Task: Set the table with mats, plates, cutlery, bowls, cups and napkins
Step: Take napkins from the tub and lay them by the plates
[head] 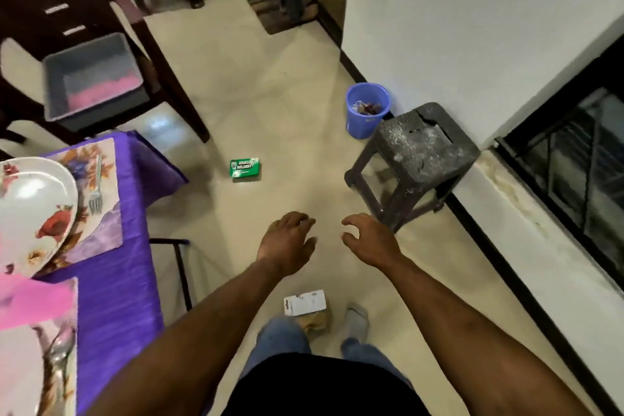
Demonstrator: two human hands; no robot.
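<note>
Standing clear of the counter point(128, 246), both hands empty.
Left hand point(287, 243) and right hand point(369, 241) hang loosely curled over the floor; plate point(33, 209), fork point(96, 186) and mat point(104, 223) lie far left, apparently already laid.

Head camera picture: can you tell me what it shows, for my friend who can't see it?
A person stands over a pale floor with left hand and right hand out in front, holding nothing. At left, a purple-clothed table holds a floral plate and fork on a mat. A green packet, blue bin and dark stool are on the floor.
</note>
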